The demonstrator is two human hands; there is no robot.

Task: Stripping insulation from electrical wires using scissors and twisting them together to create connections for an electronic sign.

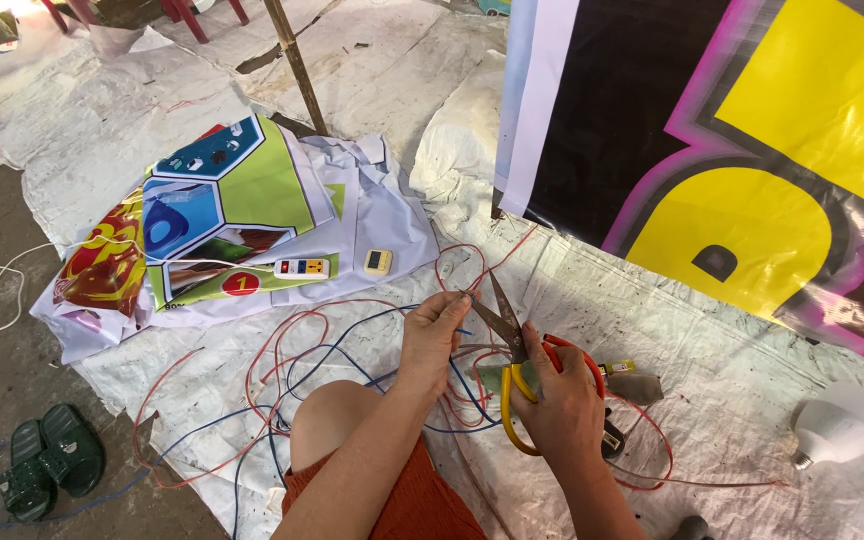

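My left hand (433,335) pinches a thin wire end between thumb and fingers, held up above my bare knee (332,415). My right hand (562,400) grips a pair of scissors (508,340) with yellow and red handles, blades parted and pointing up toward the pinched wire. A tangle of red and blue wires (282,370) lies loose on the white woven sheet (692,350) under both hands.
A folded printed banner (222,200) with a white power strip (301,267) and a small white socket (378,262) lies at left. A large black, yellow and pink banner (752,150) stands at right. A white bulb (832,430) lies far right; green sandals (50,460) at bottom left; a wooden pole (297,65) behind.
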